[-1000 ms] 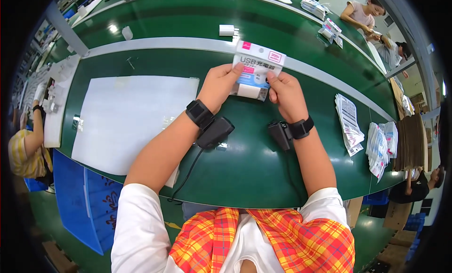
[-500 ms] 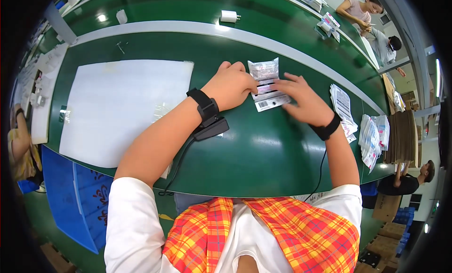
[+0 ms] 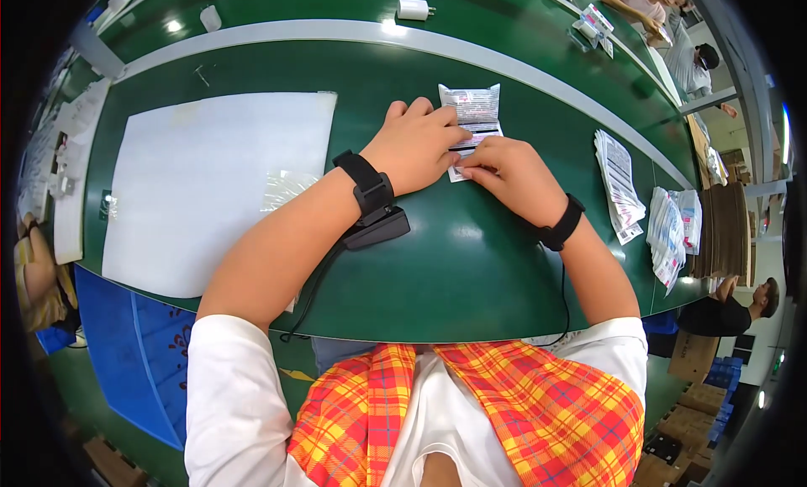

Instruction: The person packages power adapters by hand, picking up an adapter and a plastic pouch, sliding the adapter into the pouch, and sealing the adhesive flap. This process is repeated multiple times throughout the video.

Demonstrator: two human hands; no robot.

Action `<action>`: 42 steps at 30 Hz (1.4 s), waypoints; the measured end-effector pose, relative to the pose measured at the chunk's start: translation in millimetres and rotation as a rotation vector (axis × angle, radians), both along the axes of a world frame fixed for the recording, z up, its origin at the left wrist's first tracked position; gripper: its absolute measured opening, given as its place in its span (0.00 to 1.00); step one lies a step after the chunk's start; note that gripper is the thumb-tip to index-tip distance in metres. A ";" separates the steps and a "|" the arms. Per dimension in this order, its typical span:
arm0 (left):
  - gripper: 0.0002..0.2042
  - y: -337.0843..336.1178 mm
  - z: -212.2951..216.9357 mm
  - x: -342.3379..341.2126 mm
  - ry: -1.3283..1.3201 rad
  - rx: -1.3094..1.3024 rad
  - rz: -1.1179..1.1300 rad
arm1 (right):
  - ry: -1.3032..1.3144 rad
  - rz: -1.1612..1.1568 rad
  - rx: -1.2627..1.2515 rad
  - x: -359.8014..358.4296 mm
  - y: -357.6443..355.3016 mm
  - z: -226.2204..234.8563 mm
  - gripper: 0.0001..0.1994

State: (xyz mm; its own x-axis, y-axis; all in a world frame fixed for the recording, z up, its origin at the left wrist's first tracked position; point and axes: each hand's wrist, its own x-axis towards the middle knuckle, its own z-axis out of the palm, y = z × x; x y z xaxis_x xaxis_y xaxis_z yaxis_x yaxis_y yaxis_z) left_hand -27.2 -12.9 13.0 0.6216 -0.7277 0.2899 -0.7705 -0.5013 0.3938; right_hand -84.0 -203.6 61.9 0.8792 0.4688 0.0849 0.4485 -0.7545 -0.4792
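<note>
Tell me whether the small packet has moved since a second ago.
Yes. The small packet was held up over the grey strip; now it lies flat on the green table, nearer the person.

I see factory packing line, not home. Long green tabletop point(image 3: 471, 268) runs as shared bench, grey divider strip point(image 3: 353, 35) down middle, second green lane beyond. Stacks of printed packets point(image 3: 620, 183) and pouches point(image 3: 672, 235) piled at right. Other workers point(image 3: 647, 1) seated along far side. Cardboard cartons point(image 3: 693, 352) on floor at right. White sheet point(image 3: 210, 184) laid at left.
</note>
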 end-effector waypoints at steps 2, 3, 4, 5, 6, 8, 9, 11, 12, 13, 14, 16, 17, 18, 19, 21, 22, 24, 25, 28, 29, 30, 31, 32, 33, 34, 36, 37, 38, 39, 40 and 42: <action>0.16 1.7 -0.2 0.0 -0.002 0.024 0.001 | 0.037 -0.008 0.001 2.0 -1.4 0.8 0.06; 0.16 1.4 -1.3 0.6 0.004 0.027 -0.002 | 0.068 -0.013 -0.001 3.0 -1.1 3.3 0.06; 0.16 1.4 -1.3 2.2 0.008 0.023 -0.010 | 0.096 -0.014 -0.003 4.1 -0.5 4.4 0.06; 0.16 1.5 -1.2 3.6 0.013 0.020 -0.017 | 0.099 -0.013 0.001 3.8 -0.3 2.9 0.06; 0.16 1.9 -1.3 4.2 0.018 0.016 -0.024 | 0.055 0.002 -0.004 2.6 -0.1 1.3 0.05; 0.16 4.6 -2.2 3.8 0.019 0.017 -0.027 | -0.034 0.031 -0.011 0.9 0.6 -2.0 0.04; 0.16 5.4 -2.2 3.7 0.018 0.013 -0.036 | -0.030 0.027 -0.008 0.8 1.0 -3.4 0.04; 0.16 6.2 -2.5 4.3 0.020 0.013 -0.048 | -0.089 0.056 -0.027 1.0 3.0 -5.8 0.03; 0.16 6.4 -2.9 4.9 0.031 0.009 -0.043 | -0.118 0.070 -0.037 0.8 3.6 -6.9 0.03; 0.16 6.6 -3.3 5.3 0.042 0.006 -0.038 | -0.114 0.065 -0.034 0.5 3.6 -7.6 0.03; 0.17 6.2 -2.8 5.3 0.052 0.002 -0.030 | -0.079 0.057 -0.022 0.8 3.2 -7.4 0.03; 0.17 4.1 -1.5 2.9 0.041 0.017 -0.016 | -0.010 0.042 0.001 1.5 2.6 -7.9 0.02; 0.17 2.8 -0.6 1.2 0.028 0.030 -0.002 | -0.008 0.041 0.004 2.9 2.6 -9.3 0.02; 0.17 1.5 -0.2 0.0 0.014 0.042 0.011 | -0.036 0.084 0.006 5.4 2.7 -11.1 0.02; 0.17 1.4 0.3 0.0 0.013 0.045 0.008 | -0.066 0.124 0.008 7.4 3.4 -12.0 0.02; 0.17 0.1 1.5 1.9 0.026 0.043 0.012 | -0.101 0.157 0.010 5.5 1.3 -9.7 0.02; 0.17 -1.3 2.5 1.9 0.031 0.040 0.010 | -0.055 0.206 -0.062 2.9 -1.9 -5.5 0.02; 0.17 -3.0 2.4 1.6 0.043 0.034 -0.017 | 0.037 0.299 -0.208 -2.1 -10.4 6.3 0.03; 0.17 0.0 1.9 1.9 0.060 0.030 -0.026 | 0.059 0.280 -0.183 -8.9 -16.2 16.7 0.04; 0.18 15.0 1.9 8.8 0.154 0.036 -0.038 | 0.153 0.091 0.059 -46.0 -69.0 53.3 0.05; 0.18 20.3 4.9 12.6 0.228 0.040 -0.060 | 0.081 -0.069 0.192 -73.2 -101.9 57.1 0.03; 0.18 20.4 8.7 15.1 0.302 0.038 -0.095 | 0.183 -0.420 0.281 -112.2 -138.6 65.9 0.03; 0.18 19.9 11.6 15.7 0.299 0.038 -0.096 | 0.038 -0.688 0.333 -151.5 -167.5 65.7 0.03; 0.19 20.8 14.1 15.9 0.327 0.034 -0.065 | -0.067 -0.738 0.315 -186.8 -211.4 61.5 0.05; 0.20 11.5 17.1 17.0 0.357 0.003 -0.073 | -0.092 -0.903 0.400 -234.2 -236.4 71.9 0.07; 0.20 9.1 18.9 15.7 0.389 -0.007 -0.055 | -0.071 -0.951 0.412 -276.8 -268.5 66.8 0.07; 0.19 9.7 22.6 11.0 0.332 0.007 -0.048 | 0.053 -1.126 0.373 -347.2 -318.9 35.1 0.09; 0.19 10.1 23.7 8.5 0.272 0.017 -0.041 | 0.152 -1.258 0.309 -376.9 -337.7 16.4 0.11; 0.18 10.6 24.2 6.2 0.212 0.034 -0.028 | 0.158 -1.256 0.317 -384.4 -326.2 1.7 0.11; 0.18 9.6 23.9 5.0 0.209 0.035 -0.029 | 0.249 -1.392 -0.390 -390.2 -308.5 -9.4 0.14; 0.17 3.8 21.6 4.4 0.186 0.023 0.000 | 0.327 -1.428 -1.119 -391.7 -296.7 -11.9 0.16; 0.15 -3.0 19.3 3.4 0.137 -0.003 0.060 | -0.012 -1.274 -0.543 -372.2 -301.1 -4.1 0.19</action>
State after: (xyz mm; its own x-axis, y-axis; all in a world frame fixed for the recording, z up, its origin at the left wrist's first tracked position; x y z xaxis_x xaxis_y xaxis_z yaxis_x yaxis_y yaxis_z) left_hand -23.8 -15.9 32.2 0.6977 -0.6876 0.2011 -0.6781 -0.5434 0.4949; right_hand -456.2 -504.7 57.8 0.7222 -0.6724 0.1624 -0.6817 -0.7316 0.0023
